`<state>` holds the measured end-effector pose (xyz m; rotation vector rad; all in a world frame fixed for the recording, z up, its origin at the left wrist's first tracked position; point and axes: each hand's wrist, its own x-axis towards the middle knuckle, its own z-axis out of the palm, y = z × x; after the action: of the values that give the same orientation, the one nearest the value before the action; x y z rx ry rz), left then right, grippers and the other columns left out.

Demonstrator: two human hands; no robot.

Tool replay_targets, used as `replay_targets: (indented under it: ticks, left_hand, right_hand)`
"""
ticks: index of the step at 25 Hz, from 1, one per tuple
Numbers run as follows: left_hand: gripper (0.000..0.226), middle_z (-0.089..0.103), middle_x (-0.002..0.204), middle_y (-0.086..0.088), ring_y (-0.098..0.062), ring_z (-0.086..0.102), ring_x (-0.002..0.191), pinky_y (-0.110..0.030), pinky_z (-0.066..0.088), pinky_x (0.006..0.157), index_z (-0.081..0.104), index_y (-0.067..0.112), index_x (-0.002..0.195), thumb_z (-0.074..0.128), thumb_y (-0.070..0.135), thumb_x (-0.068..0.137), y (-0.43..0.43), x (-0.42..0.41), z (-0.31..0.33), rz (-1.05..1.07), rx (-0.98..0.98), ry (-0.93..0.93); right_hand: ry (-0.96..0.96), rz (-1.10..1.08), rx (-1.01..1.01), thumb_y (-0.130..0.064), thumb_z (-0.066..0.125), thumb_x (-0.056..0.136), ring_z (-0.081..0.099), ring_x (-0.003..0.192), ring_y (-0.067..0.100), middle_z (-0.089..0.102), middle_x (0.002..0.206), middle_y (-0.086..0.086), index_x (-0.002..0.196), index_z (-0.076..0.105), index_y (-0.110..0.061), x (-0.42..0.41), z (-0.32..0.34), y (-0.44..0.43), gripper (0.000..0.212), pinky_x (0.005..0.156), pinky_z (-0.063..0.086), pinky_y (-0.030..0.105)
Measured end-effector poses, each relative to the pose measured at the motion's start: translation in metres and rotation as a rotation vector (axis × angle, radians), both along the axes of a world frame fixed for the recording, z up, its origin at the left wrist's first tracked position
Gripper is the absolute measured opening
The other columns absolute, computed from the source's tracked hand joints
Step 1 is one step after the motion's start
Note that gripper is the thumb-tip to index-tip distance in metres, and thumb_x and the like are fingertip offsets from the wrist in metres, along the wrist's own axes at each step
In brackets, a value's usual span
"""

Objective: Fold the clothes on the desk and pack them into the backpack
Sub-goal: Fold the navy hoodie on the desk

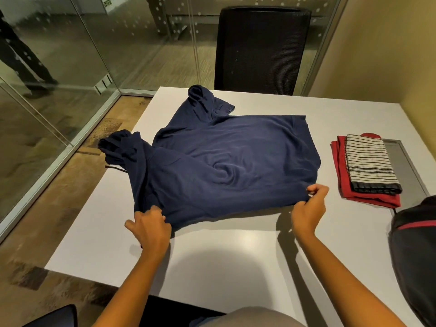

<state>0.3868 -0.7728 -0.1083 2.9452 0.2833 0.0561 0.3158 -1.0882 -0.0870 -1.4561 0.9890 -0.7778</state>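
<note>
The backpack (416, 256) is cut off by the right edge, only its dark side with a red stripe showing, and it covers the near end of the grey hatch (401, 161). The striped cloth (370, 166) hides most of the red garment (339, 166) beneath it, and how far the fingers of the left hand (151, 226) reach under the hem of the navy hoodie (224, 161) cannot be told. Behind the glass (99, 43) a person (21, 57) is cut by the top-left corner, legs only, and the green sign (108, 1) is too small to read

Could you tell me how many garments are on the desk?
3: navy hoodie mid-desk; folded red garment at right; striped cloth atop it. The backpack may hide more.
</note>
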Motion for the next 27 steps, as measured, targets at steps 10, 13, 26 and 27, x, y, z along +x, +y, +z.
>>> replay_targets:
  ticks: [10, 13, 26, 27]
  left_hand:
    - [0.014, 0.064, 0.075, -0.015, -0.034, 0.052, 0.083, -0.038, 0.019, 0.072, 0.06, 0.006, 0.083, 0.071, 0.0, 0.076, 0.018, -0.007, 0.006, 0.042, 0.096, 0.021]
    - [0.015, 0.064, 0.078, -0.018, -0.037, 0.054, 0.081, -0.037, 0.02, 0.07, 0.062, 0.002, 0.084, 0.074, 0.001, 0.076, 0.017, -0.024, -0.015, -0.024, 0.045, 0.058]
    - [0.055, 0.028, 0.147, -0.021, -0.044, 0.032, 0.129, -0.057, 0.032, 0.104, 0.04, 0.002, 0.133, 0.066, 0.02, 0.088, 0.018, -0.002, -0.031, 0.289, -0.424, -0.003]
    - [0.059, 0.027, 0.147, -0.023, -0.045, 0.033, 0.128, -0.057, 0.032, 0.104, 0.036, 0.001, 0.136, 0.064, 0.024, 0.09, 0.021, 0.002, -0.029, 0.4, -0.485, 0.04]
  right_hand:
    - [0.294, 0.762, -1.454, -0.009, 0.038, 0.087, 0.053, 0.082, 0.032, 0.056, 0.099, 0.012, 0.108, 0.052, -0.009, -0.066, -0.023, -0.071, 0.025, 0.068, 0.035, 0.038]
    - [0.447, 0.876, -1.367, 0.002, 0.055, 0.074, 0.052, 0.071, 0.023, 0.054, 0.094, 0.0, 0.106, 0.056, -0.016, -0.116, -0.078, -0.065, 0.036, 0.064, 0.03, 0.03]
    - [0.751, 0.856, -0.995, -0.044, 0.017, 0.103, 0.041, 0.136, 0.037, 0.046, 0.148, 0.005, 0.143, 0.044, -0.028, -0.091, -0.103, -0.02, 0.052, 0.105, 0.029, 0.06]
    - [0.807, 0.881, -1.027, -0.048, 0.011, 0.103, 0.035, 0.139, 0.035, 0.041, 0.151, 0.003, 0.146, 0.038, -0.032, -0.092, -0.11, -0.021, 0.053, 0.105, 0.023, 0.063]
